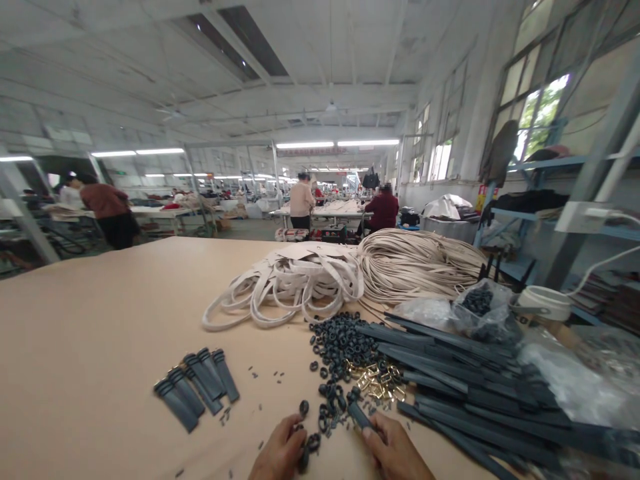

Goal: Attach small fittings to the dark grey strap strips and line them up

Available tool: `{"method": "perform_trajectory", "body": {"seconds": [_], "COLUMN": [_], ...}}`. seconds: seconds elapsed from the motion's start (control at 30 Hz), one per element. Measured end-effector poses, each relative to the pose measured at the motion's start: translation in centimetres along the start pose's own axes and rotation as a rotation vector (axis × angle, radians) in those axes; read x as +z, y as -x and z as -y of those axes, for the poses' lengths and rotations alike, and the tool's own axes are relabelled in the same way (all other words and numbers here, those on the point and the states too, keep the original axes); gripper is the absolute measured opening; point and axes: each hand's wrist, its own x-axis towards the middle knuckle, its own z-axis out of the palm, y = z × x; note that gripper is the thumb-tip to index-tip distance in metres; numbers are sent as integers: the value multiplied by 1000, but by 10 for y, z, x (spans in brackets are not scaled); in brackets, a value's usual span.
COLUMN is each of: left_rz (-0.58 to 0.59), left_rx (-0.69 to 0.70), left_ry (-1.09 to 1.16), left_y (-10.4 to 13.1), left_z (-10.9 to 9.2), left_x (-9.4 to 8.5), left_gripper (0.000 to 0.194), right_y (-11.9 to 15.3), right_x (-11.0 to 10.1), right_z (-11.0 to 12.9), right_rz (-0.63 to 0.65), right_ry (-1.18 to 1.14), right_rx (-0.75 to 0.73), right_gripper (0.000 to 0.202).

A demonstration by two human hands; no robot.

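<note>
My right hand (397, 448) grips a short dark strap (359, 415), its folded end pointing up and away from me. Small dark strap loops (313, 441) lie beside my left hand (280, 448), and its thumb and forefinger are pinched around one of them. Just beyond both hands rises a heap of such loops (345, 340). Gold-coloured buckles (376, 381) are piled at its near right edge. To the left rests a row of short strap pieces with buckles (193, 383), laid side by side.
Long dark strips (465, 380) spread over the table's (100, 320) right side. Cream straps (285, 283) and a big coil of cream cord (415, 263) stand behind. Plastic bags (483, 307) and a white container (545, 300) sit at right. Co-workers (301, 200) stand at farther tables.
</note>
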Motion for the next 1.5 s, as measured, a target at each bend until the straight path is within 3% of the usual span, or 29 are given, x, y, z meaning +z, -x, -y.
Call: {"method": "perform_trajectory", "body": {"seconds": [0.13, 0.27, 0.37, 0.5, 0.63, 0.77, 0.9, 1.03, 1.13, 1.23, 1.4, 1.5], "left_rz": [-66, -141, -143, -168, -164, -108, -74, -84, -101, -111, -73, -102], "left_rx": [24, -66, -327, -695, -807, -797, -716, -626, -504, -414, -390, -382], "left_ry": [21, 258, 627, 1350, 1614, 1593, 1431, 1036, 679, 489, 472, 583], "left_y": [-1, -16, -27, -30, -27, -26, -24, -21, -18, -13, -6, -1], "left_z": [1, -29, -53, -69, -79, -89, -96, -96, -96, -100, -104, -105], "left_x": [8, -7, -20, -16, -6, -1, 6, 13, 15, 17, 19, 19], "left_gripper": [27, 23, 22, 17, 12, 14, 22, 28, 24, 19, 16, 14], "right_y": [3, 7, 12, 20, 25, 27, 25, 26, 29, 32, 33, 31], "right_x": [2, -1, -3, -3, 0, 1, 1, 1, -1, -3, -2, 2], "right_z": [7, 11, 13, 19, 28, 33, 32, 29, 29, 29, 32, 32], "right_rz": [-9, -27, 27, 218, 276, 204, 95, 34, 79, 129, 171, 93], "right_ry": [21, 47, 19, -100, -115, -49, 165, 381, 463, 485, 386, 305], "right_rx": [7, -5, -9, 41, 5, -96, -188, -265, -266, -260, -257, -227], "right_gripper": [20, 20, 21, 20, 19, 21, 22, 21, 20, 21, 21, 23]}}
